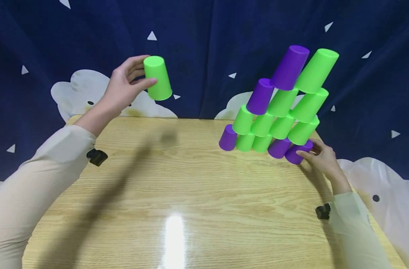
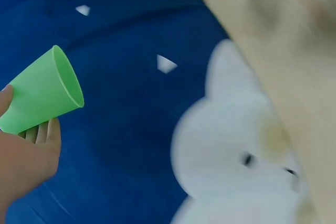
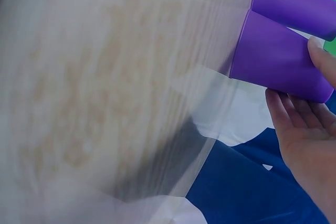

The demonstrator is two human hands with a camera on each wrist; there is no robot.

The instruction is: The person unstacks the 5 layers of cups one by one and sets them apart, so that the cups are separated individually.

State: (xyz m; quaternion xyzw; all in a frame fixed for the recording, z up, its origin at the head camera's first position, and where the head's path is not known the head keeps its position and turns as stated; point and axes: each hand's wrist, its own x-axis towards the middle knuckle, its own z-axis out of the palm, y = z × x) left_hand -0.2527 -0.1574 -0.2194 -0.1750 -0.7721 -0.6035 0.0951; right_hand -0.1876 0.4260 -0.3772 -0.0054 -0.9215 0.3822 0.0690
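My left hand (image 1: 123,85) holds a green cup (image 1: 160,85) upside down in the air, left of the stack, thumb on its near side. In the left wrist view the cup's (image 2: 42,93) open rim faces away from the palm. At the right end of the stack's bottom row, my right hand (image 1: 323,160) grips a purple cup (image 1: 294,156), which stands on the table; the right wrist view has thumb and fingers on opposite sides of this cup (image 3: 275,59). Upside-down green and purple cups rise in four rows, topped by a purple cup (image 1: 290,68) and a green cup (image 1: 318,71).
The wooden table (image 1: 191,186) carries the stack near its back right edge. Behind it hangs a dark blue curtain (image 1: 191,45) with white triangles and cloud shapes. Small black devices sit by the left cuff (image 1: 97,157) and right cuff (image 1: 323,212).
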